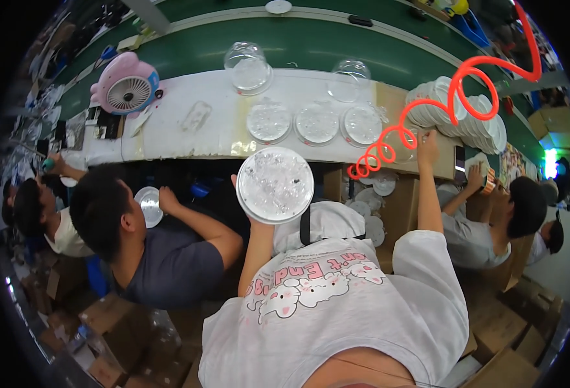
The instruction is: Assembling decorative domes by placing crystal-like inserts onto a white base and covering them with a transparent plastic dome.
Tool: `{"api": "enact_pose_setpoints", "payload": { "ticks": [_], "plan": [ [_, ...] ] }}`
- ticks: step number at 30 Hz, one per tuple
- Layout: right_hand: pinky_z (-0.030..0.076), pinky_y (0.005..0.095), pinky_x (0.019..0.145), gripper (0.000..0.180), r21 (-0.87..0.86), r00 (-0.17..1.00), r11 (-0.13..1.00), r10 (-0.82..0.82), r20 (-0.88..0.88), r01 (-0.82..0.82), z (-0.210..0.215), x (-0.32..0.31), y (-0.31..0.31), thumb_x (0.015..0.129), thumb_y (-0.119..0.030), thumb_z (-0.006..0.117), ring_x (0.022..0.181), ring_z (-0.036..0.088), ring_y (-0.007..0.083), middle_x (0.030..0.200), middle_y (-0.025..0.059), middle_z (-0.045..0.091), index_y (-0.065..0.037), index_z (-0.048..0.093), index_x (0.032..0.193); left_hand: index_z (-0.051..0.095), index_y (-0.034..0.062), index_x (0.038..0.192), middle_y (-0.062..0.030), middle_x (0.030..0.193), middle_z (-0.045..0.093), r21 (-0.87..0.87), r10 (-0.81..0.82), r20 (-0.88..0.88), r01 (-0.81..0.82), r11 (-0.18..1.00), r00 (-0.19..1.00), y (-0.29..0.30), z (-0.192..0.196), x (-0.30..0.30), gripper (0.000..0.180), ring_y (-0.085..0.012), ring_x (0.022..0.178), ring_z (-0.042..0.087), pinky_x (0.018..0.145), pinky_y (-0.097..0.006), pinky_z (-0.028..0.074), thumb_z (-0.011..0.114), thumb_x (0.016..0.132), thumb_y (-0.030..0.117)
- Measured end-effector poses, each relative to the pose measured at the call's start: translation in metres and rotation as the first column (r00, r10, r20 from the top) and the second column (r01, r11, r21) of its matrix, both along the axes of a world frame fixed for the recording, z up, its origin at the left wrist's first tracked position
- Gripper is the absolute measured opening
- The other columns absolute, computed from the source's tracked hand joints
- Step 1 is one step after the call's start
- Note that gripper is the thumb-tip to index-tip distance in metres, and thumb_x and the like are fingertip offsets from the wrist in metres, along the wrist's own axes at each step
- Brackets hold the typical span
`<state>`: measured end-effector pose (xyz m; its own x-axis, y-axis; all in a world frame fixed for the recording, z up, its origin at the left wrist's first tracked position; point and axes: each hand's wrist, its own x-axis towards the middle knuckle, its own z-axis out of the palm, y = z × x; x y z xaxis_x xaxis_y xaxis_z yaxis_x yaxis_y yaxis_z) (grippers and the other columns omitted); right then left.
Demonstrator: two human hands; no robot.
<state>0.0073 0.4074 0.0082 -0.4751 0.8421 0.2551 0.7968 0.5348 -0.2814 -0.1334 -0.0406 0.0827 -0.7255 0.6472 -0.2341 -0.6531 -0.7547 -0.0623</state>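
Note:
My left hand [234, 182] holds up a round white base [274, 185] in front of my chest; clear, glittery bits cover its top. Most of that hand is hidden beneath the base. My right hand [428, 149] reaches out to the table's right part, beside a red coiled hose [388, 153] and below the stacked white discs. Its fingers look drawn together, but what they grip, if anything, is too small to make out. Three similar round bases, one of them this middle one [317, 124], lie in a row on the white table [188, 139].
Behind the row stand a clear dome [248, 67] and another clear dome [350, 81]. Stacked white discs [489, 132] are at the right, a pink fan [127, 87] at the left. A co-worker [162, 239] sits close on my left, another person [492, 220] on my right. Cardboard boxes [117, 323] lie behind.

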Motion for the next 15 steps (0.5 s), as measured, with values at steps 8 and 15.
{"api": "enact_pose_setpoints", "payload": {
  "ticks": [8, 15],
  "plan": [
    [0.042, 0.0435, 0.059, 0.045, -0.105, 0.993, 0.989, 0.102, -0.055, -0.107, 0.008, 0.017, 0.004, 0.078, -0.049, 0.052, 0.070, 0.056, 0.0346, 0.074, 0.0141, 0.058, -0.009, 0.048, 0.097, 0.049, 0.0103, 0.119, -0.0077, 0.121, 0.049, 0.028, 0.082, -0.033, -0.081, 0.996, 0.996, 0.022, 0.011, -0.021, 0.063, -0.0271, 0.106, 0.048, 0.091, -0.041, 0.038, 0.038, 0.081, 0.059],
    [0.035, 0.0229, 0.053, 0.022, -0.010, 0.768, 1.000, 0.014, -0.640, -0.026, 0.074, 0.042, -0.082, 0.087, -0.018, 0.050, 0.058, 0.041, 0.0076, 0.063, 0.0007, 0.048, 0.001, 0.055, 0.078, 0.049, 0.0101, 0.119, -0.0087, 0.121, 0.049, -0.066, 0.169, -0.044, -0.171, 0.983, 0.985, 0.029, 0.011, -0.029, 0.063, -0.0274, 0.105, 0.049, 0.091, -0.041, 0.039, 0.039, 0.081, 0.059]
  ]
}}
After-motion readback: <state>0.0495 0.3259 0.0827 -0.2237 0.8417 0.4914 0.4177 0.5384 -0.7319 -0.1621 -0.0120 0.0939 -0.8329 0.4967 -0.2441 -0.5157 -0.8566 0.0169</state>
